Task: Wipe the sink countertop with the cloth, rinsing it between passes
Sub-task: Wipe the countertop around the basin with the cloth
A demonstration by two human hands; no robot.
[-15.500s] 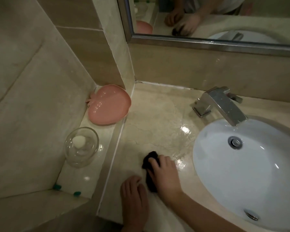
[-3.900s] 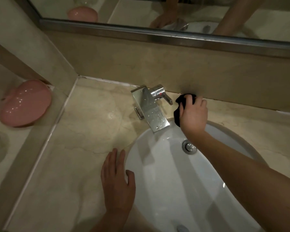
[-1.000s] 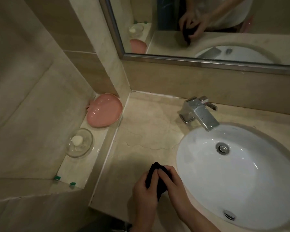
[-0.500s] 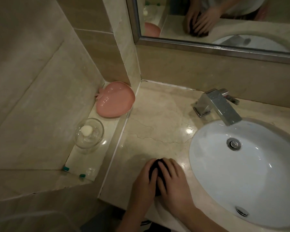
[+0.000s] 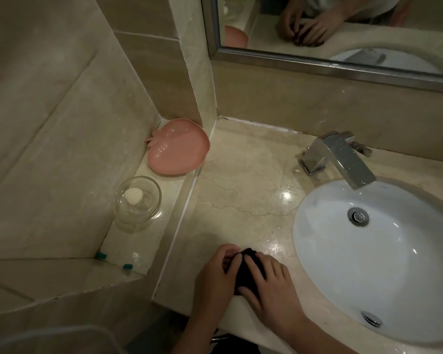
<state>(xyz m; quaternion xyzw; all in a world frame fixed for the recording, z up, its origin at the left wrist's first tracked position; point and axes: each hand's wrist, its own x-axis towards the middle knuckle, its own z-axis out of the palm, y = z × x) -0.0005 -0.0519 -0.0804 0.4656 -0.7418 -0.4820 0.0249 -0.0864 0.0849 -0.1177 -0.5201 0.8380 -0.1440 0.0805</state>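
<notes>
Cloth (image 5: 246, 270), dark and bunched, sits on marble surface (image 5: 241, 175) near front edge, left of basin (image 5: 384, 264); left hand (image 5: 216, 274) and right hand (image 5: 271, 284) both press on it, fingers curled over folds in loose grip. Wet sheen between cloth and faucet (image 5: 340, 157) suggests that patch already wiped. Faucet not running. Judgement: mid-task, cloth being regathered for another pass; far side of basin probably left, further rinse too
</notes>
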